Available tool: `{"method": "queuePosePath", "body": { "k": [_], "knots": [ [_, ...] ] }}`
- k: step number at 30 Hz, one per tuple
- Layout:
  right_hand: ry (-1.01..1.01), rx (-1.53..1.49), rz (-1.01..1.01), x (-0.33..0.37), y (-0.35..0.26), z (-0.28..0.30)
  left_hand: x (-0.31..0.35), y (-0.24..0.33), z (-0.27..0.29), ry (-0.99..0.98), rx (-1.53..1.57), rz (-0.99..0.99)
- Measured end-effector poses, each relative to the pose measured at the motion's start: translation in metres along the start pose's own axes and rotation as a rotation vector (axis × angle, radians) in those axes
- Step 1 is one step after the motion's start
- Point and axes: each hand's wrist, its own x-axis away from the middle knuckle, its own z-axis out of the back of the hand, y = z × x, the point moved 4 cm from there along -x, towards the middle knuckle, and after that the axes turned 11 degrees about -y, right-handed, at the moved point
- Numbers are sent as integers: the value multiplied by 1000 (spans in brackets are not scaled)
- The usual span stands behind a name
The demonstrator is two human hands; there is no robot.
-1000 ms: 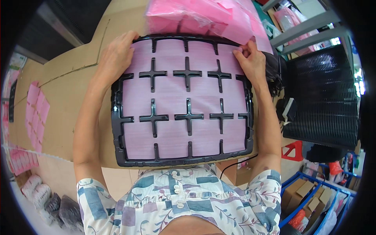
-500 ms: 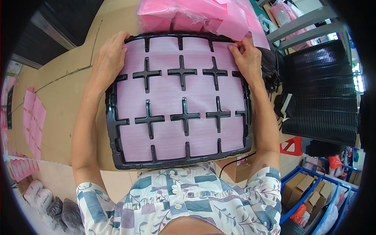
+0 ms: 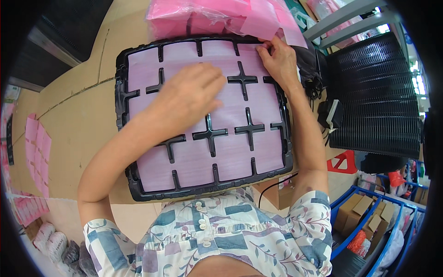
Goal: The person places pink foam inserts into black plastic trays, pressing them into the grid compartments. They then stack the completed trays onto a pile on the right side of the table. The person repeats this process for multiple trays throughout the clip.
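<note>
A black plastic tray (image 3: 121, 76) lies in front of me, with cross-shaped ribs standing up inside it. Over its floor is a thin pale pink foam sheet (image 3: 230, 159), slotted so the ribs come through. My left hand (image 3: 191, 94) is above the middle of the sheet, its fingers smeared by motion; it hides some of the crosses. At the tray's far right corner, my right hand (image 3: 279, 60) pinches the sheet's edge beside the rim, thumb on the sheet.
Pink sheets in clear plastic (image 3: 198, 21) sit just beyond the tray. Slotted pink pieces (image 3: 38, 150) lie at the far left of the cardboard-covered table (image 3: 69, 138). To the right are a stack of black trays (image 3: 374, 97), dark cables and a blue rack (image 3: 341, 249) with cartons.
My left hand has left the tray's far left corner and swung right over the sheet's middle. My right hand stays at the far right corner. In the picture, the surroundings have shifted slightly left.
</note>
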Motion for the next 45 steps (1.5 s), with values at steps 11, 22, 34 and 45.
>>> {"method": "queuePosePath", "body": {
  "k": [11,22,34,45],
  "knots": [
    [29,-72,-66,5,-6,6,-23,-17,-24,-143,47,-24],
    [63,83,13,4,-3,1,-37,-30,-35,-176,-38,5],
    [133,9,95,4,-7,5,-45,-35,-35,-163,-115,95],
    [83,234,27,4,0,3,-40,-28,-46,-107,-157,181]
  ]
}}
